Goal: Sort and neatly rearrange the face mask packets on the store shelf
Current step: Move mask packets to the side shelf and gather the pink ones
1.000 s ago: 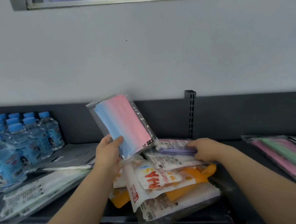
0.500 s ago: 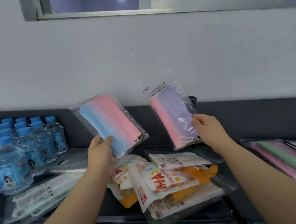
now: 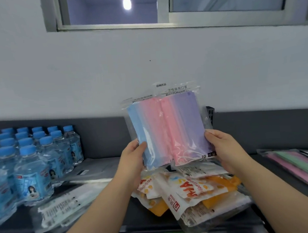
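Observation:
I hold two clear mask packets upright and overlapping above the shelf. My left hand [image 3: 132, 158] grips the blue-pink packet [image 3: 147, 133] at its lower left edge. My right hand [image 3: 225, 148] grips the pink-purple packet [image 3: 186, 125] at its lower right edge; this packet lies in front of the other. Below them a loose heap of white and orange mask packets [image 3: 190, 191] lies on the dark shelf [image 3: 273, 190]. More packets in clear bags [image 3: 65, 206] lie flat at the lower left, and a pink-green packet [image 3: 297, 167] rests at the right.
Several blue-capped water bottles [image 3: 31, 165] stand packed at the left of the shelf. A grey flat packet [image 3: 97, 170] lies behind the heap. A slotted shelf upright [image 3: 210, 114] rises behind the held packets. Wall and window are above.
My right hand picked the pink-purple packet out of the heap and lifted it. Both hands then brought the two packets together until they overlap, upright.

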